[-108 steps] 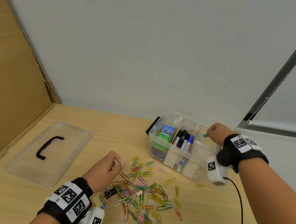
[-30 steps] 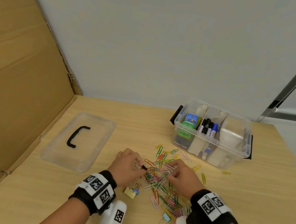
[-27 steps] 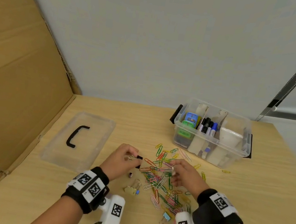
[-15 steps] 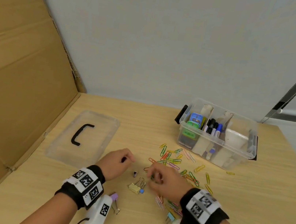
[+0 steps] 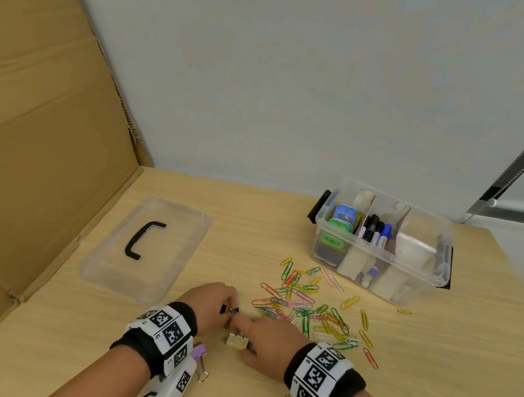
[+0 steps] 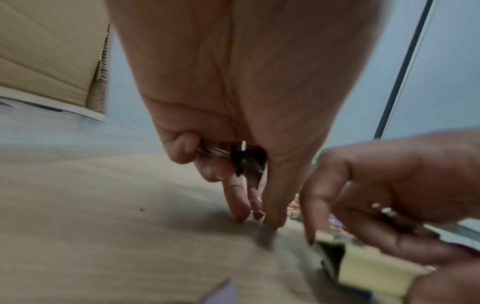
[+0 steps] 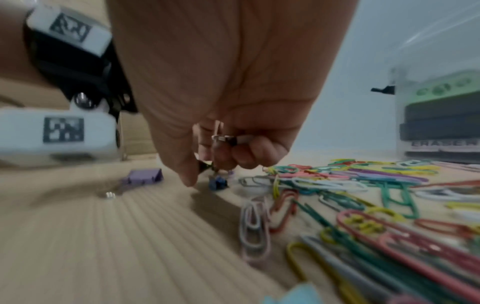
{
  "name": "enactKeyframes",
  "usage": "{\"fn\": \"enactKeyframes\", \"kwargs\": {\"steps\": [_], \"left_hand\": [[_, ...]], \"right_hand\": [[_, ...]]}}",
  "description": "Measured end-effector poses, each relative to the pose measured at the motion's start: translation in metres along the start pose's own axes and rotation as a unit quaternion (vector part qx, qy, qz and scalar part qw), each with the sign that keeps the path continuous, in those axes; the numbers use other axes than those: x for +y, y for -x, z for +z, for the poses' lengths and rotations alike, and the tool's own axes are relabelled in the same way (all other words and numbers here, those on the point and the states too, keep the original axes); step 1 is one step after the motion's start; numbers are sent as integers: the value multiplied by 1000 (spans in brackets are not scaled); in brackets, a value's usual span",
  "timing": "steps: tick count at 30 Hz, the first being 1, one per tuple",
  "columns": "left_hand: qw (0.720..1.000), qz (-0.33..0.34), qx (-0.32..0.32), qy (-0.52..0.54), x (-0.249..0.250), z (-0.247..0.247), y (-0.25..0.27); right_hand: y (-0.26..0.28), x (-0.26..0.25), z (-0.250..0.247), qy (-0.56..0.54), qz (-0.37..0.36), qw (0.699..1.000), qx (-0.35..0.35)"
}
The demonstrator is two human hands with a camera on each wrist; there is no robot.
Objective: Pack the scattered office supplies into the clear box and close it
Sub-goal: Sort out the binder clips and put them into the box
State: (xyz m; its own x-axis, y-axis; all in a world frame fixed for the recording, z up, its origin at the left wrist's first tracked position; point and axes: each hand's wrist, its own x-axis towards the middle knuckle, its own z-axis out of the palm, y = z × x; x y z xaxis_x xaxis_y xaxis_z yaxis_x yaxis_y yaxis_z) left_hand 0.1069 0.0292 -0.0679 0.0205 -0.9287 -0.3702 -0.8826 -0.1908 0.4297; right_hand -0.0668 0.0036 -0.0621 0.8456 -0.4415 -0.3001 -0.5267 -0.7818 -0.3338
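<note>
My left hand (image 5: 227,311) grips small black binder clips (image 6: 242,159) in its curled fingers, while its fingertips (image 6: 242,214) touch the table. My right hand (image 5: 242,329) is just to the right, with a silver-handled binder clip (image 7: 225,140) held in its curled fingers. It is over a yellow binder clip (image 5: 236,341), and its thumb is down beside a small blue binder clip (image 7: 218,183). A purple binder clip (image 5: 199,352) lies by my left wrist. Coloured paper clips (image 5: 305,310) are scattered to the right. The clear box (image 5: 425,280) stands open at the back right, with markers and erasers inside.
The clear lid (image 5: 176,236) with a black handle lies flat at the left. A cardboard wall (image 5: 26,129) lines the table's left side. A lone yellow paper clip (image 5: 404,311) lies in front of the box. The table edge runs along the right.
Both hands have pulled back from the paper clip pile to the binder clips nearer me. The left hand still holds its black clips; the right hand has come down over the yellow clip.
</note>
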Motion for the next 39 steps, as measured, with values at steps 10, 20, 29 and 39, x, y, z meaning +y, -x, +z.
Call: {"fn": "enactKeyframes", "kwargs": {"steps": [10,20,29,39], "left_hand": [[994,12,83,68,7,6,1],[973,68,186,119,39,-5,3],[969,69,207,120,49,-2,16],[963,104,219,114,93,-19,19]], "right_hand": [[83,56,-74,-301,98,924,216],[100,190,-171,-212,361,829,372],[78,229,-181,-139,380,882,239],[118,210,-73,-112,308,859,394]]}}
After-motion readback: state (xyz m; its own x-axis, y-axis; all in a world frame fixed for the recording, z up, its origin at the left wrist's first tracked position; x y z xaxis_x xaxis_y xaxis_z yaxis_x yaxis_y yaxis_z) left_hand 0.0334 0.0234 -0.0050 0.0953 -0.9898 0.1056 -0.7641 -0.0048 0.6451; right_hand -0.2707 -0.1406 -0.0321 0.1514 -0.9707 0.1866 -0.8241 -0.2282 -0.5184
